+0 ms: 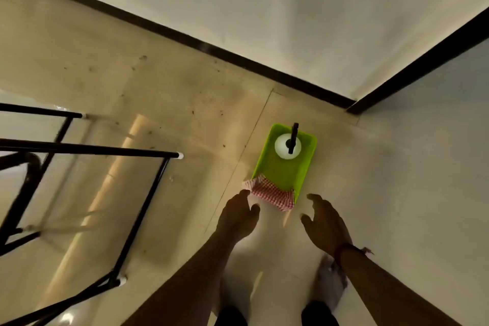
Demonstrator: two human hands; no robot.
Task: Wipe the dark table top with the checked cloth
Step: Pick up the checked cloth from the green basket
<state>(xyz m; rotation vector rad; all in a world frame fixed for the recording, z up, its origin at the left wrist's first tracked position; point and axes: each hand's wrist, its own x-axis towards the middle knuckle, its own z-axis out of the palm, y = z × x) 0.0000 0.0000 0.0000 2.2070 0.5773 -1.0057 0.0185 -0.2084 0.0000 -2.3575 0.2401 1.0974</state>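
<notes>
Your left hand (238,216) and right hand (324,222) both reach down toward the floor (158,92), fingers spread wide and holding nothing. The checked cloth (272,193) lies crumpled over the near end of a green tray (288,169) on the floor, just beyond your fingertips and between your hands. A white roll on a black holder (288,145) stands at the tray's far end. A black metal frame (143,209) stands at your left.

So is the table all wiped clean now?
Not yet. Nothing looks wiped. The red-and-white checked cloth lies on the near end of the bright green plastic tray on the floor. Both hands, left and right, hover open beside it, empty. Picking up and wiping remain.
</notes>
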